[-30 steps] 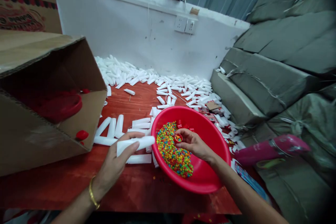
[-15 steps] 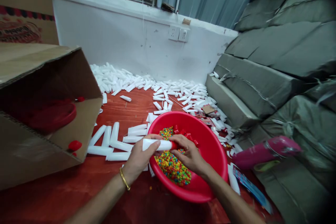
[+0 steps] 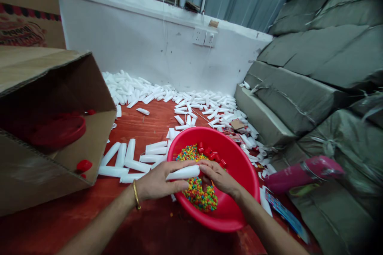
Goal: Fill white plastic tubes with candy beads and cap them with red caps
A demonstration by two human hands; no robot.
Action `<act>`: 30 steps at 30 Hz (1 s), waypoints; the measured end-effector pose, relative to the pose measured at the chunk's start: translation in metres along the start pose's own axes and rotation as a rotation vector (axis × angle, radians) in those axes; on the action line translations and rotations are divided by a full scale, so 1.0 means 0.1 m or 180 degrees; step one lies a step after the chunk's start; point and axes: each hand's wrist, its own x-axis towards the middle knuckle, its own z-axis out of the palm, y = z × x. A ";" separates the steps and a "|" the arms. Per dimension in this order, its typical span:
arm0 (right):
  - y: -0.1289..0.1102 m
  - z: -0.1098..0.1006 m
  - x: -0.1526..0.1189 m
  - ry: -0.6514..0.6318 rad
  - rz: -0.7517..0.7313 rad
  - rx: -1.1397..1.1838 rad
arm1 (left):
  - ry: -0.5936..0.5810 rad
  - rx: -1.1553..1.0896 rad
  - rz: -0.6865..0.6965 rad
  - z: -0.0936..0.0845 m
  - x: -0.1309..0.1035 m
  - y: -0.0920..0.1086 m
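Note:
Over a red basin [image 3: 239, 167], my left hand [image 3: 161, 181] holds a white tube [image 3: 184, 172], which lies along the fingers with the thumb below it. My right hand [image 3: 220, 177] is at the tube's right end, its fingers pinched around the red cap there, mostly hidden by the fingers. Small colorful candies [image 3: 200, 199] are heaped in the basin under both hands. Several red caps [image 3: 214, 156] lie at the far side of the basin, behind my right hand.
White tubes [image 3: 139, 166] lie left of the basin, and many more are piled along the wall. An open cardboard box [image 3: 101, 127] with red items stands at left. At right are wrapped bundles [image 3: 299, 91] and a pink bottle [image 3: 299, 173].
My left hand has loosened and straightened its fingers along the tube, its thumb dropping below. The tube is tilted slightly more, and the right fingers now cover its red end.

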 end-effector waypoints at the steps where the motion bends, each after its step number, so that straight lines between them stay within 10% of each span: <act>1: -0.02 -0.01 -0.01 0.0037 -0.0059 -0.0115 | -0.0146 -0.0325 -0.0102 -0.01 0.00 0.00; 5: -0.12 -0.02 -0.05 0.0159 -0.0538 -0.1165 | -0.0384 -0.0552 -0.0737 -0.05 0.00 0.03; 9: -0.15 0.00 -0.06 0.0179 -0.0890 -0.1976 | -0.0217 0.1308 -0.0079 -0.03 0.01 0.08; 14: 0.01 0.09 0.01 0.0443 0.0694 -0.1054 | 0.0026 0.3262 0.0449 0.13 0.01 0.00; 17: 0.03 0.09 0.00 0.0603 0.0972 -0.0918 | 0.0198 0.3074 0.0347 0.21 0.00 -0.09; 23: -0.14 -0.01 -0.17 0.0340 -0.0463 -0.1867 | 0.0471 0.2089 -0.0056 0.23 -0.06 -0.13; 30: -0.09 0.12 -0.19 0.0440 -0.0170 -0.1879 | 0.0564 0.2479 0.0330 0.40 -0.13 -0.29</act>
